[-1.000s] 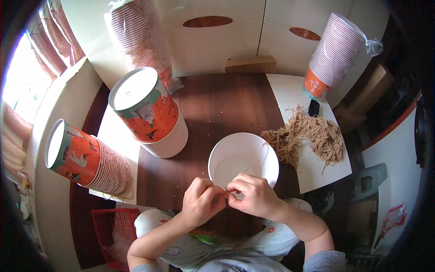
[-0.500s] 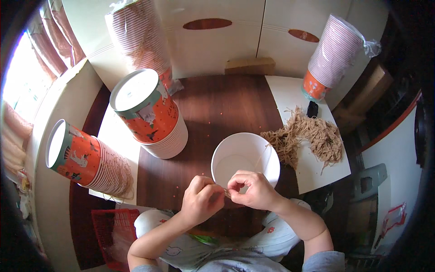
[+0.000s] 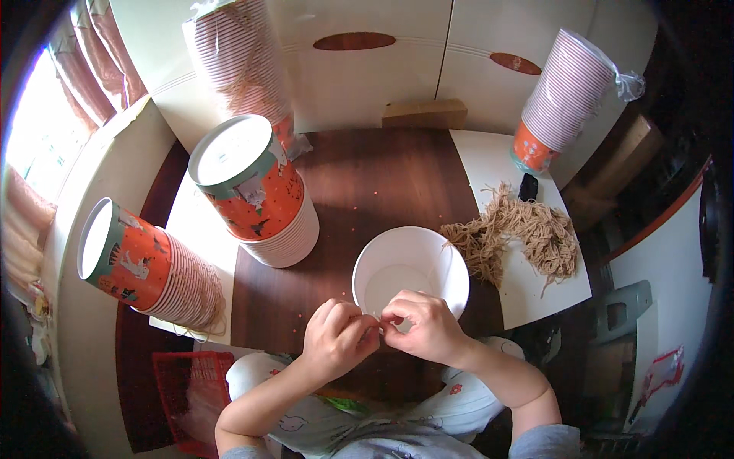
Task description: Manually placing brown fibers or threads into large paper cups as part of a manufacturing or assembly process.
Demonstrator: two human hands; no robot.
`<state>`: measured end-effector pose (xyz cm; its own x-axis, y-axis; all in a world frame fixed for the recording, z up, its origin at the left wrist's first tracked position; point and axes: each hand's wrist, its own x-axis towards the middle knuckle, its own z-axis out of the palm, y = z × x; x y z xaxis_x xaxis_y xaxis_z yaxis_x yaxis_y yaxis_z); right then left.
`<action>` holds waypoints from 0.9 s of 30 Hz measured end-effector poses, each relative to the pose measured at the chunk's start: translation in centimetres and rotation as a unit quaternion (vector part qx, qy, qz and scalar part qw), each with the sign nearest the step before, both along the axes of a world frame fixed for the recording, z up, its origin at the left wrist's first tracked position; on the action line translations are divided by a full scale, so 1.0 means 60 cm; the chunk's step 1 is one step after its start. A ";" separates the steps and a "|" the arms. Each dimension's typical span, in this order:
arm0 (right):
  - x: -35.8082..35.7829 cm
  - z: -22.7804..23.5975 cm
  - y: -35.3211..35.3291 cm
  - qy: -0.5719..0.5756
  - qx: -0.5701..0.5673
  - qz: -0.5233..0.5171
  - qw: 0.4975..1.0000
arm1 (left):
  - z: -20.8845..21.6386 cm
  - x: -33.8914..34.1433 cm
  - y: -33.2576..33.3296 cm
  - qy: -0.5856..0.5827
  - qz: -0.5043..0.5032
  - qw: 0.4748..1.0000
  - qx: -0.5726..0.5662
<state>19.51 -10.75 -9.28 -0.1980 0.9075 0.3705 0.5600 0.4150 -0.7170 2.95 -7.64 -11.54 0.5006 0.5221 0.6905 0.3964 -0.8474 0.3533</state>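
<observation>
A white paper bucket stands upright on the brown table, its open mouth facing up. At its near rim my left hand and my right hand meet, both with thumb and forefinger closed in a pinch. Between the fingertips is a short bit of thin tan cord, mostly hidden by the fingers. To the right of the bucket lies a loose heap of tan cords, partly on the white board.
Nested stacks of orange buckets stand at left, one upside down, one lying tilted. Plastic-wrapped stacks rise at back left and back right. A black object sits by the cords. A red basket is below left.
My fingertips have drawn closer together, and less cord shows between them. The white bucket sits slightly further left in view. The heap of cords looks unchanged.
</observation>
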 end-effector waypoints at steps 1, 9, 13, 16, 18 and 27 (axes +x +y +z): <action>0.000 0.000 0.000 0.000 0.000 0.000 1.000 | 0.001 -0.001 0.000 0.000 0.000 1.000 0.000; -0.002 -0.002 0.001 0.003 -0.001 -0.001 1.000 | 0.007 -0.004 0.000 0.076 0.001 0.995 0.072; 0.001 0.003 0.004 0.042 -0.051 0.002 0.998 | -0.001 -0.006 0.003 0.069 -0.009 0.992 0.101; 0.007 0.001 0.008 0.050 -0.098 0.015 0.994 | -0.005 -0.010 0.006 0.065 -0.018 0.990 0.126; 0.012 0.000 0.010 0.097 -0.176 0.044 0.979 | -0.008 -0.015 0.006 0.062 -0.040 0.986 0.147; 0.005 0.010 0.000 0.066 -0.107 0.024 0.992 | -0.010 -0.010 0.010 -0.017 -0.038 0.995 0.088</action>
